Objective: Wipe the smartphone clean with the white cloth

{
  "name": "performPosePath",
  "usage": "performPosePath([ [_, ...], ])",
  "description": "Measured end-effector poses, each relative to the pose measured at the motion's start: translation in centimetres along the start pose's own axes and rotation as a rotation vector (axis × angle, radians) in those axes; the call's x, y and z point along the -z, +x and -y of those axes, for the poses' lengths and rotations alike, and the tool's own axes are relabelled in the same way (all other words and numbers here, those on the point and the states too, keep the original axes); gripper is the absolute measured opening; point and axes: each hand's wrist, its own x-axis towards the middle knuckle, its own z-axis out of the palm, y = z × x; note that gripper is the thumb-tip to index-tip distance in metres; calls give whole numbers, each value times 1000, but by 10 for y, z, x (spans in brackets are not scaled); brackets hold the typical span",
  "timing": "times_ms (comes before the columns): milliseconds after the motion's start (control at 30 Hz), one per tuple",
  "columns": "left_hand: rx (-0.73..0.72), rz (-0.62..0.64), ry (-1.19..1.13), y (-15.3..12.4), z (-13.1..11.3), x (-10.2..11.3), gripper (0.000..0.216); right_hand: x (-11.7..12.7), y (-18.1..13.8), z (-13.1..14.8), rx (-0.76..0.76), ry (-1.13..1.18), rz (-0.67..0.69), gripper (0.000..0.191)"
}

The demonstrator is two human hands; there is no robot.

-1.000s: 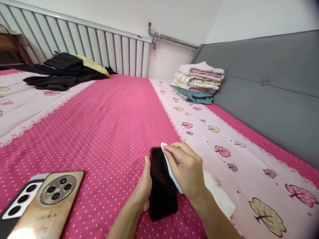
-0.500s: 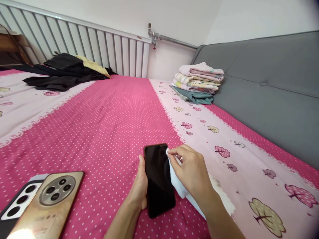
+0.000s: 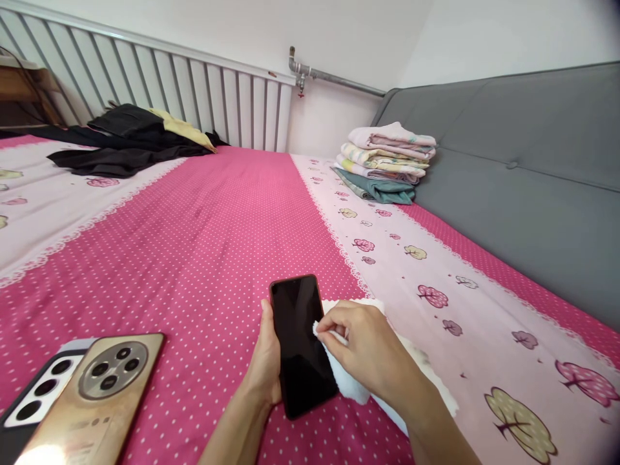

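Lower centre of frame: left hand [image 3: 265,361] gripped dark phone [image 3: 301,345], long axis up-frame; right hand [image 3: 371,349], nearer the screen, pinched white cloth [image 3: 346,381] against its right edge.

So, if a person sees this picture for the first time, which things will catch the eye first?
First, the black phone low in the middle, held at its edge by the left hand while the right hand presses a white cloth against its screen. Then the bright pink dotted bedsheet beneath, and the gold phone lying camera-side up at the lower left. Folded laundry is stacked by the grey headboard.
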Motion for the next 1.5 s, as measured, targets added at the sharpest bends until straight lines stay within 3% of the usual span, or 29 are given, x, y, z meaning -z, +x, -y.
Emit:
performPosePath([
  [233,9,75,45,0,-5,7,82,0,-9,4,28,57,291,30],
  [400,13,132,91,0,-7,10,93,8,-18,7,137,109,551,30],
  [700,21,130,115,1,-6,11,95,26,-14,3,251,196,562,23],
  [933,-59,-12,80,2,-8,4,85,40,-8,2,144,232,351,19],
  [1167,-78,-44,67,4,-7,6,84,35,-2,-11,-34,181,-221,15],
  [1267,-87,-35,67,4,-6,8,83,32,1,-18,-69,116,-400,15],
  [1367,-86,-22,70,4,-6,8,84,30,4,-23,-85,47,-479,17],
  [1500,-94,-28,84,3,-6,6,83,29,6,-27,-100,-6,-489,16],
])
